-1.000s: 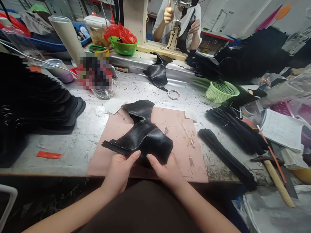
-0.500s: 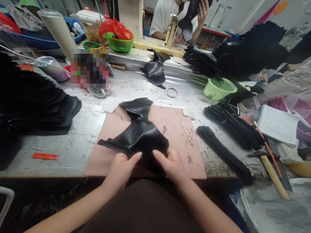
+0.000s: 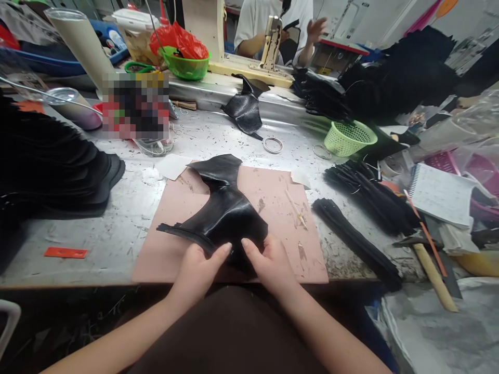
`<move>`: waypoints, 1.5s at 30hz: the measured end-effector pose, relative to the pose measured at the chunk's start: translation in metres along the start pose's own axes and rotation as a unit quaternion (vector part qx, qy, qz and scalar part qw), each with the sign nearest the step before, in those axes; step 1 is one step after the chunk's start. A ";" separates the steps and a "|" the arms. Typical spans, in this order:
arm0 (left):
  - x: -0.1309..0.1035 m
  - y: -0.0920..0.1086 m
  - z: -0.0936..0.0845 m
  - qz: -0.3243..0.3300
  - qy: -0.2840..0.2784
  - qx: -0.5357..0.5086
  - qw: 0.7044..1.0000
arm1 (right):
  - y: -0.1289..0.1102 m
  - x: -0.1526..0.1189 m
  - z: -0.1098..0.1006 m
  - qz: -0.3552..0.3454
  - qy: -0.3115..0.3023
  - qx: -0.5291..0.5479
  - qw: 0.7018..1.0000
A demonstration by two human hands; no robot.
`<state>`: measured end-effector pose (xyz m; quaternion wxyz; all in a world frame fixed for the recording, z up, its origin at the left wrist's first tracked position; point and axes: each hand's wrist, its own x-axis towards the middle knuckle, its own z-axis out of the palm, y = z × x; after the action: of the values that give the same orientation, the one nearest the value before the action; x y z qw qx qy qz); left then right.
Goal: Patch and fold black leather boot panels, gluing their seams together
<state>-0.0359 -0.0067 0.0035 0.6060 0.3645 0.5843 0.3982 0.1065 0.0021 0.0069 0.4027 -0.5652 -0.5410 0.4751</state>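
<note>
A shiny black leather piece [image 3: 230, 210], narrow at its waist, lies over a pinkish board [image 3: 156, 259] at the table's front edge. My left hand [image 3: 200, 267] grips its near edge, thumb on top and the other fingers mostly hidden beneath. A dark strip that looks like zipper tape [image 3: 171, 228] runs along that edge and sticks out to the left. Close by on the right, my right hand [image 3: 271, 262] pinches the same edge, its thumb pressed on the leather. A thin white stick [image 3: 296, 209] rests on the board's right side.
Stacked black pieces [image 3: 78, 176] stand at the left. To the right are black strip bundles [image 3: 356, 244], a hammer [image 3: 434, 275], a notebook [image 3: 440, 192] and a green basket [image 3: 349, 137]. Another leather piece [image 3: 244, 111] lies behind, and a co-worker [image 3: 273, 31] sits beyond a sewing machine [image 3: 271, 44].
My left hand has shifted slightly right along the leather's edge, bringing the thumbs closer together. The co-worker has lowered the dark piece, and one of their hands is now raised apart from it.
</note>
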 end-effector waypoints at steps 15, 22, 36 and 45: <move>0.002 -0.006 0.006 0.048 0.032 0.059 0.997 | 0.001 0.002 -0.006 0.088 -0.044 0.121 0.988; 0.004 -0.003 0.007 0.018 0.016 0.084 0.996 | 0.001 -0.001 -0.004 0.094 -0.018 0.076 0.992; 0.002 0.008 0.012 -0.004 0.012 0.069 0.998 | 0.011 0.000 0.000 -0.003 0.020 0.038 0.999; 0.001 0.023 0.017 -0.107 0.044 0.045 0.992 | 0.007 0.001 -0.020 0.031 -0.094 0.019 0.995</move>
<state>-0.0204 0.0046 0.0246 0.6020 0.3091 0.6632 0.3197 0.1275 0.0037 0.0040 0.3464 -0.5265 -0.5495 0.5485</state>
